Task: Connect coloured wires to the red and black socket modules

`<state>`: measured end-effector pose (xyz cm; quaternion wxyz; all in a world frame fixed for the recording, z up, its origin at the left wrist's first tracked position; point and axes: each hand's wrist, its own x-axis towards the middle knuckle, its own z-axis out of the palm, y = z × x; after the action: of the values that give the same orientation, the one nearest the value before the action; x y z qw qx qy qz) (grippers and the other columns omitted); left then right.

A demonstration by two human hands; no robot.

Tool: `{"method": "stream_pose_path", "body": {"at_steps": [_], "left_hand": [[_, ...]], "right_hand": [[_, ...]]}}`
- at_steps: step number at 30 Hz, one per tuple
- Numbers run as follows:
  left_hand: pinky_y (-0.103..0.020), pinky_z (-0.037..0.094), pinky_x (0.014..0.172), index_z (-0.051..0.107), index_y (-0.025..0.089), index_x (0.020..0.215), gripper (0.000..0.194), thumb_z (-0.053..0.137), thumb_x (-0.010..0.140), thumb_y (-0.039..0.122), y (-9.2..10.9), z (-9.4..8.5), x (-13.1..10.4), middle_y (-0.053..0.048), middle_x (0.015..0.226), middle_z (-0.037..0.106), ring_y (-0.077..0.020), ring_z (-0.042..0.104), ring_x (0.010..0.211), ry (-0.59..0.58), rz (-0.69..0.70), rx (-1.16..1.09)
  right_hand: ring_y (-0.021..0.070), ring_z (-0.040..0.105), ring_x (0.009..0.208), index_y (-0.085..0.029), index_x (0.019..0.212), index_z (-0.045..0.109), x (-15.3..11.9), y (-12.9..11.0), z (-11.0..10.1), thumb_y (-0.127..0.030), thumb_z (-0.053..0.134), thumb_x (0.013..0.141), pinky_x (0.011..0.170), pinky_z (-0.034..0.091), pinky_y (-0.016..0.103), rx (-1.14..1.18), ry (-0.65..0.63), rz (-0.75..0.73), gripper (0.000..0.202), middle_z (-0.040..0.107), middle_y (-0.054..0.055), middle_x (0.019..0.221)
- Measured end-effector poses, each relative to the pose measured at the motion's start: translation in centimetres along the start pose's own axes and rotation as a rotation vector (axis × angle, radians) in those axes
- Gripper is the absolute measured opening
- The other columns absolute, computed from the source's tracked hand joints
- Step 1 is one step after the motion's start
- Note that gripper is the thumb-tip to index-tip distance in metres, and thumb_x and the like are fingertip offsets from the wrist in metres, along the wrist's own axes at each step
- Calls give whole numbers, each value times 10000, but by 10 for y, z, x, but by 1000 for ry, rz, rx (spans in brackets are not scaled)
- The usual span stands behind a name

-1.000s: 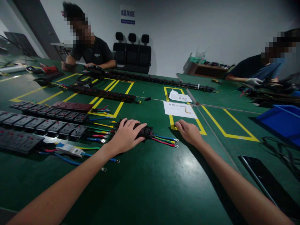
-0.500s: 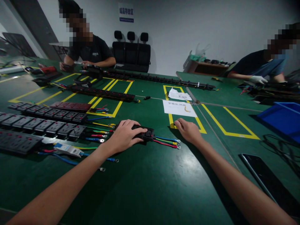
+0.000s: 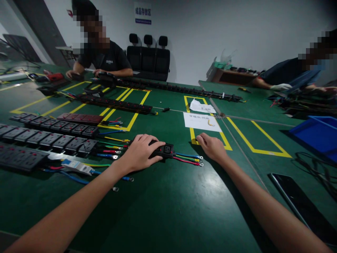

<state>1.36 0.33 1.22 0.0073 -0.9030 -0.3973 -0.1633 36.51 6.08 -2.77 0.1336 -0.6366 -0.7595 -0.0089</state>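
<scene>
Under my left hand (image 3: 143, 153) lies a short black socket module (image 3: 167, 149); my fingers and thumb wrap over it and hide most of its body. From its right end run blue, green-yellow and red wires (image 3: 188, 159) with metal ring terminals. My right hand (image 3: 212, 146) rests on the green table just beyond those terminals, its fingers curled in and nothing visible in them. Left of my left hand are rows of black socket strips (image 3: 55, 140), with coloured wires ending in ring terminals.
White paper sheets (image 3: 201, 122) lie ahead inside yellow tape. A phone (image 3: 297, 200), black cables (image 3: 316, 170) and a blue bin (image 3: 316, 135) are at right. Long black strips (image 3: 179, 89) cross the far side. Two people sit across the table, one wearing a white glove (image 3: 281, 87).
The gloved hand of the person at right has shifted left, and that person's other hand now shows. My left hand stays on the module with only a slight finger shift; my right hand keeps still.
</scene>
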Motion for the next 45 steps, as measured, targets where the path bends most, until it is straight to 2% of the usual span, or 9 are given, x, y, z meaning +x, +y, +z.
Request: {"method": "stream_pose_path", "body": {"at_steps": [5,9,11,15,20,25,31,39,45], "left_hand": [[-474,444,1022,587,141,1446,595,588,990,522,-3,-3,0,-158,1300,675,-312,611,1169,-29,-16,29],[-468,468,981,604,121,1428,578,567,1020,529,-2,1,2,-173,1320,679,-316,618,1164,-24,5,51],[-468,473,967,600,113,1430,588,564,1028,540,0,4,2,-179,1320,681,-321,619,1161,-9,17,66],[-461,470,950,600,119,1432,591,568,1029,550,3,9,2,-178,1308,689,-326,622,1156,22,33,101],[-450,457,950,596,117,1437,595,536,1043,559,2,11,2,-182,1318,688,-327,623,1168,20,51,158],[-440,451,950,595,106,1428,598,496,1059,566,3,11,3,-177,1326,692,-324,628,1166,10,73,221],[-444,451,943,580,92,1440,589,480,1071,540,4,13,3,-187,1336,688,-328,627,1172,3,83,252],[-449,450,949,571,114,1461,609,482,1061,564,5,9,3,-177,1300,679,-324,617,1159,-4,38,159],[-451,443,934,548,115,1488,666,505,1036,603,6,8,3,-184,1285,655,-333,595,1143,-19,43,172]], "right_hand": [[218,615,679,-237,949,668,2,6,0,-487,362,1052,595,269,286,93,-12,4,409,692,55,769],[212,629,703,-219,1026,693,4,1,-15,-544,411,1035,623,369,286,271,18,10,430,704,49,797],[211,635,726,-202,1103,699,0,-14,-26,-548,461,1025,660,423,302,320,61,-57,428,710,61,845],[265,665,1032,-212,1360,637,-21,-63,-37,-570,541,1008,879,538,389,408,51,-372,511,689,129,1174],[339,617,1196,-250,1502,549,-45,-101,-16,-504,591,999,1023,518,538,326,21,-430,566,645,159,1336],[325,605,1235,-244,1475,567,-47,-98,3,-393,627,989,1056,511,550,444,26,-410,511,650,148,1362],[313,600,1274,-262,1447,593,-45,-96,9,-362,667,959,1095,499,555,559,41,-378,504,647,134,1371],[336,614,1226,-255,1466,576,-46,-97,5,-455,639,970,1047,521,573,560,49,-407,539,659,156,1320],[347,591,1261,-273,1590,447,-48,-98,3,-518,664,949,1043,519,572,501,13,-382,720,611,161,1399]]}}
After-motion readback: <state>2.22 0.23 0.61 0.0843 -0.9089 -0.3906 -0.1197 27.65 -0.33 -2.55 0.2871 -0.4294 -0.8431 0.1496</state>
